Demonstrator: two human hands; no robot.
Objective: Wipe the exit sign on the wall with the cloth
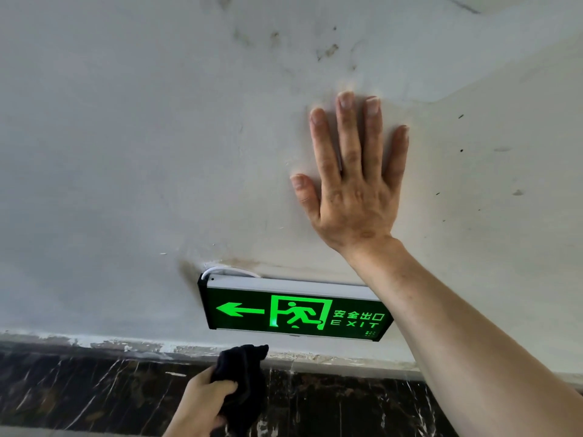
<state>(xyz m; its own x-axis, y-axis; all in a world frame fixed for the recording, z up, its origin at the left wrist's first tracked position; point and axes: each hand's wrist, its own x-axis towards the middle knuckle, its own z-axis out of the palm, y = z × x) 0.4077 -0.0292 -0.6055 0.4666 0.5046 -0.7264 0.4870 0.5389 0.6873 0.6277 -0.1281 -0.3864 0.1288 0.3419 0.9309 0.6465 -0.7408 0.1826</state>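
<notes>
1. Grey plastered wall [126, 152], scuffed and stained; dark marbled skirting [79, 389] runs along the bottom with a chipped paint edge above it.
2. Exit sign [293, 310] is mounted low on the wall, just above the skirting; lit green, with arrow, running figure and EXIT text. White cable [227, 272] loops out behind its top left corner.
3. Right hand [353, 184] is spread flat, fingers wide, palm on the wall above the sign; it holds nothing. The forearm crosses the sign's right end.
4. Left hand [205, 402] is closed round a bunched black cloth [243, 373], just below the sign, not touching it yet.
5. Handling: the cloth looks soft, light and limp, so it wants bunching into a pad with a free edge forward.
6. The sign looks like a rigid, thin plastic housing with a smooth, glossy face; probably light and fixed only at the back.
7. Judgement: press lightly on the face, steady the housing by its top edge, and keep clear of the cable.
8. Wiping not yet begun.
</notes>
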